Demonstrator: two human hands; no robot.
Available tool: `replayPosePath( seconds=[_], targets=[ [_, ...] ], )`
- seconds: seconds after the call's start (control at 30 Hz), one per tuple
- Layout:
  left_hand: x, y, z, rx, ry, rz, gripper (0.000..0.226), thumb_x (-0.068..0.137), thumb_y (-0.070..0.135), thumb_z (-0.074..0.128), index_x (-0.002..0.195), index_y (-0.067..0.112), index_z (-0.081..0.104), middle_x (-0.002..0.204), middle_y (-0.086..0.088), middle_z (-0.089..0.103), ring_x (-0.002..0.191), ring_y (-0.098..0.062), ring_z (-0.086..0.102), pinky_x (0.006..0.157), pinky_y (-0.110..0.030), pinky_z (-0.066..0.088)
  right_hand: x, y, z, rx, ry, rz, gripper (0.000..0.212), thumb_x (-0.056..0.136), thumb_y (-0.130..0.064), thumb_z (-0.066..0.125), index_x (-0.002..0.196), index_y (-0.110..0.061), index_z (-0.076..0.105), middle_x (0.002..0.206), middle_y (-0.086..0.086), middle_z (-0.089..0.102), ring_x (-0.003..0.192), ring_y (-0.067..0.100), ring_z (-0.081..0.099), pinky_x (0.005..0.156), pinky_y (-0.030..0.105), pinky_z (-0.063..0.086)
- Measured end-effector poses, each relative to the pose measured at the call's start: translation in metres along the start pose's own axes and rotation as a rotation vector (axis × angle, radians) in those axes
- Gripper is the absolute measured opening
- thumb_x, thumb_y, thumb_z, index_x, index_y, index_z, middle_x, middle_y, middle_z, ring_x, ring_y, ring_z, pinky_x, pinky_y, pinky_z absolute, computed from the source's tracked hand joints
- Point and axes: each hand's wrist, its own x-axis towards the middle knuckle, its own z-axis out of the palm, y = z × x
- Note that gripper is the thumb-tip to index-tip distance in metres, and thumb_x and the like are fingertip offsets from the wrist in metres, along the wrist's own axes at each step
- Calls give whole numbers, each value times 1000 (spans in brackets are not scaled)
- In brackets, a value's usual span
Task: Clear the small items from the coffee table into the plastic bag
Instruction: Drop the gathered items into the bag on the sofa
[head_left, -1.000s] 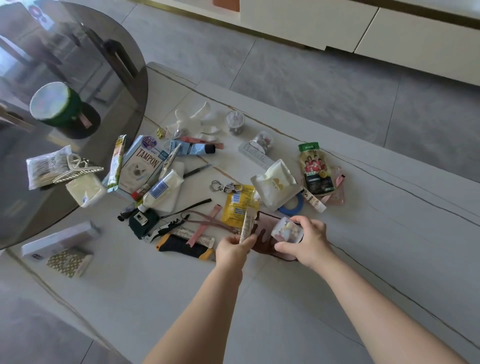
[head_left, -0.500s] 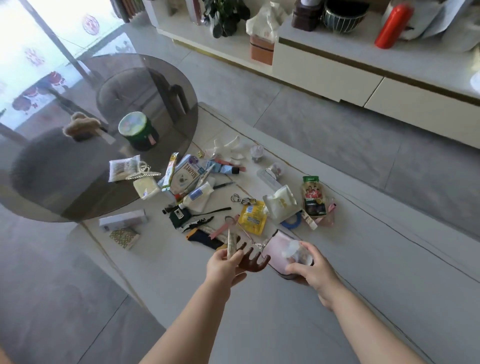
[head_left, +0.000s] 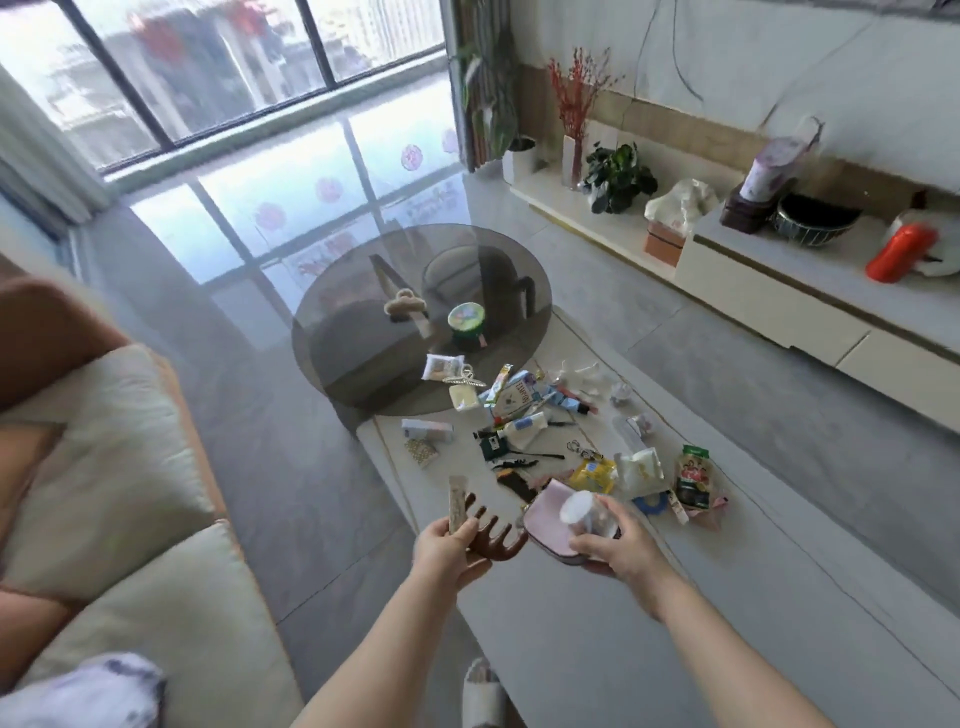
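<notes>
Head view shows a pink pouch (head_left: 545, 512) and clear jar (head_left: 584, 512) gripped by the right hand (head_left: 618, 548), a brown claw clip (head_left: 496, 535) and sachet (head_left: 458, 503) gripped by the left hand (head_left: 444, 551), with remaining clutter beyond the fingers on the surface (head_left: 649, 623).

Cream sofa (head_left: 130, 545), potted plant (head_left: 618, 176), red bottle (head_left: 901, 253) on sideboard (head_left: 779, 291)
</notes>
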Motion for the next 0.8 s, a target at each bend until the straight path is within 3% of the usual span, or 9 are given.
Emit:
replayPosePath(
  seconds=[0.07, 0.17, 0.37, 0.47, 0.6, 0.7, 0.8],
  targets=[
    [-20, 2, -28, -61, 21, 20, 19, 94, 8, 55, 113, 5, 53, 90, -12, 64, 73, -26, 65, 66, -40, 56, -15, -13, 25, -43, -64, -18, 54, 75, 1, 72, 119, -26, 54, 120, 9, 52, 91, 21, 59, 74, 34, 55],
    [-44, 6, -71, -209, 58, 53, 23, 93, 5, 55, 115, -2, 53, 94, -18, 64, 77, -35, 66, 76, -51, 56, -33, -32, 69, -126, -173, -34, 56, 74, -1, 74, 119, -27, 53, 123, 10, 53, 96, 23, 60, 66, 29, 54],
    [-79, 15, -160, -388, 169, 137, 6, 94, 6, 55, 100, 6, 53, 83, -11, 64, 61, -24, 65, 43, -29, 55, -66, -64, 171, -215, -395, -120, 57, 65, -7, 77, 114, -29, 57, 120, 11, 56, 86, 18, 63, 63, 24, 55],
    [-92, 17, -209, -477, 230, 169, 3, 94, 6, 54, 95, 8, 52, 81, -9, 62, 61, -23, 63, 46, -31, 55, -77, -71, 223, -266, -474, -157, 57, 70, -3, 76, 119, -24, 56, 120, 13, 55, 84, 17, 64, 60, 23, 55],
    [-104, 13, -283, -544, 293, 217, 4, 95, 7, 54, 98, 9, 52, 83, -7, 60, 52, -19, 65, 56, -32, 53, -92, -76, 295, -339, -548, -206, 57, 55, -14, 76, 108, -30, 60, 122, 15, 54, 82, 20, 64, 69, 34, 58],
    [-112, 7, -341, -603, 311, 246, 5, 96, 5, 51, 95, 10, 54, 87, -9, 61, 67, -25, 63, 54, -31, 55, -106, -80, 347, -401, -607, -231, 61, 46, -23, 78, 103, -37, 61, 121, 13, 54, 81, 18, 64, 63, 28, 55],
    [-117, 2, -396, -614, 366, 247, 9, 96, 6, 51, 89, 11, 55, 84, -8, 61, 61, -20, 62, 50, -28, 55, -124, -83, 397, -416, -665, -246, 58, 44, -22, 75, 98, -38, 60, 118, 9, 55, 81, 16, 62, 58, 24, 53]
  ],
)
